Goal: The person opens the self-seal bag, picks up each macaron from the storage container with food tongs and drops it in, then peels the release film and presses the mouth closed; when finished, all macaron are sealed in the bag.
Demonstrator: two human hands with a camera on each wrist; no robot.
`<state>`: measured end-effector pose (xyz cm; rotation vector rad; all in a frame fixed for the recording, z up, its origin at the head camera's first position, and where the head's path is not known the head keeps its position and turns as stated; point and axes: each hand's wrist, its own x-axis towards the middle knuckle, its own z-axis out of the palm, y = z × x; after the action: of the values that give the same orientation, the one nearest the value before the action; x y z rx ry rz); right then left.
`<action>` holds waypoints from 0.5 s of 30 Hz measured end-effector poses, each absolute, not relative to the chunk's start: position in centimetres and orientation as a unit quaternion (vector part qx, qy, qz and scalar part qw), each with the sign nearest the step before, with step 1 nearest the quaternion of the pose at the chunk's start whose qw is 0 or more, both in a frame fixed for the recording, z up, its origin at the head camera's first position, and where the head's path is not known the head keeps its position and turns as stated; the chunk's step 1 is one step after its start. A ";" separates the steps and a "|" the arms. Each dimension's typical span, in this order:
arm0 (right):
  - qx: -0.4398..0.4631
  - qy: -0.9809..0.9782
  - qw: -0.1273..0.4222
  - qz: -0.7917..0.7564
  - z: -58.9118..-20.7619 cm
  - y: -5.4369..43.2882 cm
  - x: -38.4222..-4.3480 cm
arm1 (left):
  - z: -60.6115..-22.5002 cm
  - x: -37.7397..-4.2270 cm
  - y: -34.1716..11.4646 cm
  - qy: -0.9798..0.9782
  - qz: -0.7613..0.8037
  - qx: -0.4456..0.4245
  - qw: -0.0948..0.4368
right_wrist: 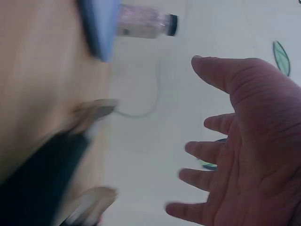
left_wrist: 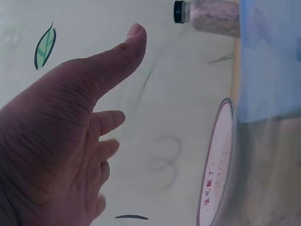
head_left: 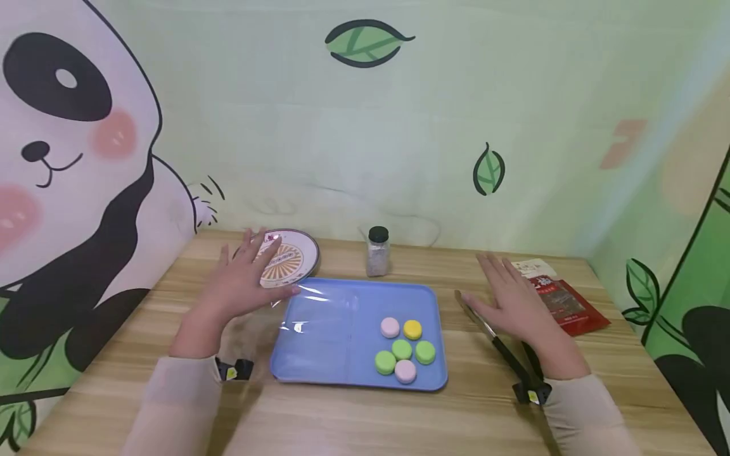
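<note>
My left hand (head_left: 235, 285) hovers with spread fingers, covering part of a patterned plate (head_left: 296, 253). A blue tray (head_left: 365, 297) lies between my hands. Pink, yellow and green macarons (head_left: 402, 349) sit on its right half. Something clear and shiny, like plastic film (head_left: 312, 326), covers its left half; its exact shape is hard to tell. My right hand (head_left: 516, 307), fingers straight, is held above tongs (head_left: 510, 358) with dark handles and metal tips, partly hidden by the hand and wrist. In the wrist views, the left palm (left_wrist: 56, 155) and right palm (right_wrist: 258, 155) hold nothing.
Behind the tray stands a clear jar (head_left: 377, 256) with a black lid and pale contents. A red packet (head_left: 576, 310) lies at the right, with a small whitish packet (head_left: 535, 268) behind it. A printed cloth wall (head_left: 274, 114) borders the wooden table (head_left: 319, 424).
</note>
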<state>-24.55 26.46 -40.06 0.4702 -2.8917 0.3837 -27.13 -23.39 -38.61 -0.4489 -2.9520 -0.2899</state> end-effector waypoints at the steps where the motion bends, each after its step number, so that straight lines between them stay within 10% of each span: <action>1: 0.161 -0.973 0.084 0.146 -40.4 26.9 -24.1 | -39.0 -27.1 -23.2 -0.978 -0.103 -0.168 0.063; 10: 0.051 -0.984 0.092 0.147 -43.7 29.8 -19.6 | -42.6 -26.2 -21.5 -0.934 -0.233 -0.251 -0.106; 15: 0.017 -0.985 0.061 0.163 -44.7 29.4 -19.5 | -44.3 -27.1 -21.1 -0.938 -0.189 -0.267 -0.115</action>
<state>-19.45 29.45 -44.70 0.0529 -2.9790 0.4923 -27.15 -21.08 -44.32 -0.9070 -3.1848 -0.6410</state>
